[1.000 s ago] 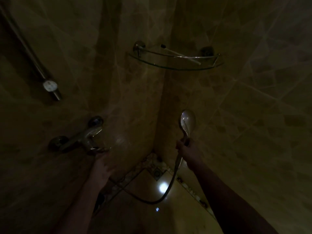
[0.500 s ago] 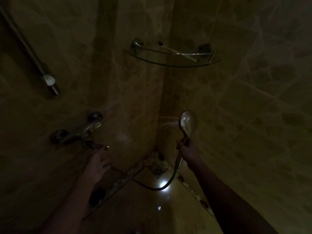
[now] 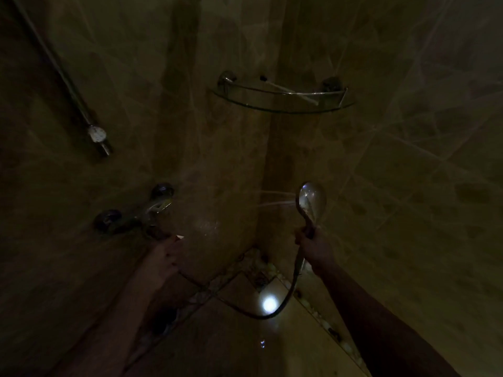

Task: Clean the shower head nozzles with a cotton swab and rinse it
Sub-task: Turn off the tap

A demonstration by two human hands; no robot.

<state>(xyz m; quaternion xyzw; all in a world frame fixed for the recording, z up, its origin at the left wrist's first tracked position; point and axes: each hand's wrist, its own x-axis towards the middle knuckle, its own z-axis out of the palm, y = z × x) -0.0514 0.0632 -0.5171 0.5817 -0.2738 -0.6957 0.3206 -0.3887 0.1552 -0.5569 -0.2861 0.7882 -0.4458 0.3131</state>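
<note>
In a dim shower corner, my right hand point(image 3: 313, 247) grips the handle of a chrome shower head point(image 3: 311, 198) held upright. Thin jets of water point(image 3: 275, 198) spray from its face to the left, toward the wall corner. Its hose point(image 3: 283, 300) loops down over the floor and back up to the left. My left hand point(image 3: 163, 257) reaches just under the chrome wall mixer tap point(image 3: 152, 208), fingertips at its lever, with a small white tip point(image 3: 179, 236) beside them. I cannot tell what that hand grips.
A glass corner shelf point(image 3: 283, 108) hangs above, with a thin pale stick point(image 3: 291, 89) lying on it. A metal rail point(image 3: 68, 85) runs up the left wall. A floor drain point(image 3: 261, 278) sits in the corner next to a bright light reflection point(image 3: 269, 304).
Water now sprays from the shower head; one second ago none showed. My left hand has dropped slightly below the mixer tap. My right hand has kept its hold.
</note>
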